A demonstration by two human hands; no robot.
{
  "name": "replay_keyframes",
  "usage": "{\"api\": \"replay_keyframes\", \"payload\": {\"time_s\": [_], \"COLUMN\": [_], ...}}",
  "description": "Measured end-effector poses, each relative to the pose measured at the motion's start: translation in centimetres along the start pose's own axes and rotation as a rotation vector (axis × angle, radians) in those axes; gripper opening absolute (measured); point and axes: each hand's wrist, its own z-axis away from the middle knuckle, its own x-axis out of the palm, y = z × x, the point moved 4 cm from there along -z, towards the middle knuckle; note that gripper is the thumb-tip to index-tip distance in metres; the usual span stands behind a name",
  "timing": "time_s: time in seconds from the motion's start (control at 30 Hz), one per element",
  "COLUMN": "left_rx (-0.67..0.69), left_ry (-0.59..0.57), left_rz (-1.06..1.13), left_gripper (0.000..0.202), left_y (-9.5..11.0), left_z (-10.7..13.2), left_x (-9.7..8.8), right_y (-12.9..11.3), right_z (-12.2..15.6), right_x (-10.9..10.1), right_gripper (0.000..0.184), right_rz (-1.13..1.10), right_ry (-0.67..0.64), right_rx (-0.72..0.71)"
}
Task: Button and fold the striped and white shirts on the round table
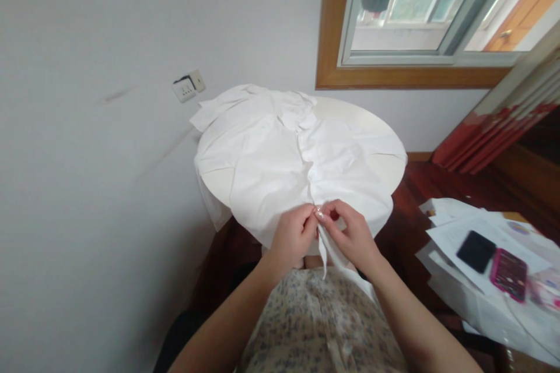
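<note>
A white button-up shirt (pixel 271 169) lies spread on a round white table (pixel 371 113), its collar at the far side and its front edges meeting down the middle. Both hands are at the lower part of that front opening, by the near table edge. My left hand (pixel 297 230) is closed, its fingers pinching the shirt's front edge. Close against it, my right hand (pixel 345 227) pinches the same edge between thumb and forefinger. The lower hem hangs off the table toward my lap. Any button between the fingertips is too small to make out.
On the right, a second table (pixel 490 315) bears papers (pixel 468 233), a black flat object (pixel 476 251) and a pink-cased phone (pixel 510 274) with a cable. A wall with a socket (pixel 184 89) stands behind and left; a window (pixel 406 52) and a curtain (pixel 490 128) are at right.
</note>
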Motion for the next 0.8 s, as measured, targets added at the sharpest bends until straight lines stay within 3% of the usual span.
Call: {"api": "replay_keyframes", "payload": {"time_s": [0.23, 0.47, 0.57, 0.7, 0.8], "left_rx": [-0.028, 0.038, 0.048, 0.088, 0.073], "left_ry": [0.007, 0.044, -0.025, -0.192, -0.003], "left_rz": [0.066, -0.169, -0.267, -0.344, -0.402], "left_gripper": [0.038, 0.035, 0.036, 0.037, 0.032], "left_y": [-0.7, 0.0, 0.6, 0.6, -0.5], "left_z": [0.0, 0.1, 0.1, -0.6, -3.3], "left_x": [0.5, 0.0, -0.6, -3.9, -9.0], "right_y": [-0.3, 1.2, 1.6, 1.6, 1.9], "right_z": [-0.6, -1.3, -1.8, -3.2, -5.6], "right_x": [1.1, 1.7, 1.7, -1.3, -4.9], "right_gripper": [0.031, 0.036, 0.039, 0.039, 0.034], "right_rz": [0.151, -0.375, -0.456, -0.352, -0.312], "right_ry": [-0.053, -0.08, -0.098, 0.004, 0.147], "right_rx": [-0.025, 0.165, 0.219, 0.171, 0.096]}}
